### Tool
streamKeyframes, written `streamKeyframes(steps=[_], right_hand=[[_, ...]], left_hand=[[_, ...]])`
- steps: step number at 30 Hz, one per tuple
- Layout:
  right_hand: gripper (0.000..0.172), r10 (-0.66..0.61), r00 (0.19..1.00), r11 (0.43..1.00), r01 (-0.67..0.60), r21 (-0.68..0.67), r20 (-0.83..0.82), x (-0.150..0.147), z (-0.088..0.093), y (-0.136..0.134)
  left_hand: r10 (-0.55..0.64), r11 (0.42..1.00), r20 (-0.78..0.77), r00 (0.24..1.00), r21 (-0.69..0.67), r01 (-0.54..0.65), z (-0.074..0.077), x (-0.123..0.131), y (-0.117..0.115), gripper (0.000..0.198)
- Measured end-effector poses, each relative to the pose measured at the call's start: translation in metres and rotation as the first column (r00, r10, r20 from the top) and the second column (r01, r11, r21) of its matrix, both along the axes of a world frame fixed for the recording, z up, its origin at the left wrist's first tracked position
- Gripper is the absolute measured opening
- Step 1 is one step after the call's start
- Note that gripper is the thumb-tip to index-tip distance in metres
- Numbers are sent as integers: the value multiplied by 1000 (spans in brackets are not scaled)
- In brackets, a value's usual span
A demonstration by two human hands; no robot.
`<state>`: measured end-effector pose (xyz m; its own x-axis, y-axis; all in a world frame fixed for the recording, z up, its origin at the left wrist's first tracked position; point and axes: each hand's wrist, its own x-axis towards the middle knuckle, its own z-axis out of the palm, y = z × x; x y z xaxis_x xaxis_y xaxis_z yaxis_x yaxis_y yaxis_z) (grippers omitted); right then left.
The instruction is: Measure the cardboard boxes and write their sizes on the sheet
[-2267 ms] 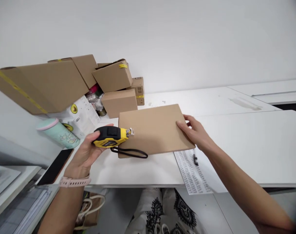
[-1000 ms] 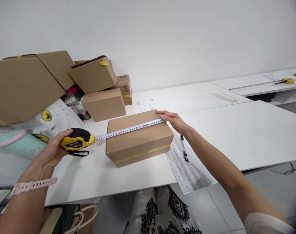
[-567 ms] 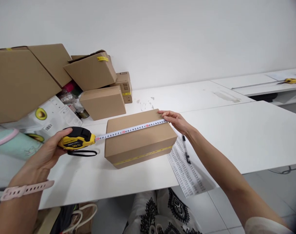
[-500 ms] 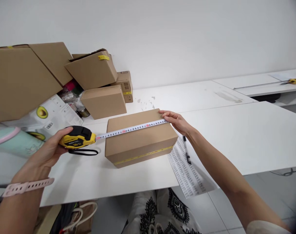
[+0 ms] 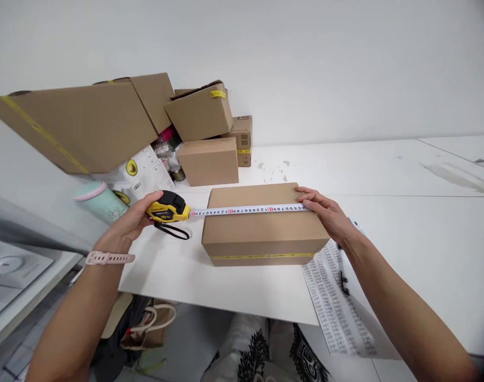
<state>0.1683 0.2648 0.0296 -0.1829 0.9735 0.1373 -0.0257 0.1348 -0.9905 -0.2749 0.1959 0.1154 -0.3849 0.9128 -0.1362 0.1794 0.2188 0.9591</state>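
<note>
Head view: held tape measure (image 5: 168,206) clamped in left hand (image 5: 135,216), pinched blade (image 5: 252,210) against box (image 5: 261,229) beneath right hand (image 5: 327,213), presumably to keep it straight.

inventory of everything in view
tabletop: 1+, white, centre
near box: 1, brown, on tabletop
tape measure: 1, yellow-black, left of near box
blade: 1, white, across near box
stacked boxes: 5+, brown, back left
package: 1+, white, back left
tumbler: 1, mint, far left
printed sheet: 1+, white, right
pen: 1, black, on printed sheet
bag: 1, brown, below tabletop
wall: 1+, pale grey, behind
trousers: 1 pair, patterned white, bottom
wristband: 1, pink, left wrist
left hand: 1, on tape measure
right hand: 1, on near box
</note>
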Motion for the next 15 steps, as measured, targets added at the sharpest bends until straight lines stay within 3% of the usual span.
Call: streamKeyframes(steps=[7,15], right_hand=[[18,-10,1000,1000,10,-9,-14,-1,0,-1],[27,-21,999,999,20,-36,-32,-5,4,-3]], left_hand=[[-15,1000,43,999,5,15,-3,-3,0,60],[-129,991,7,992,-30,129,-2,-10,-10,68]])
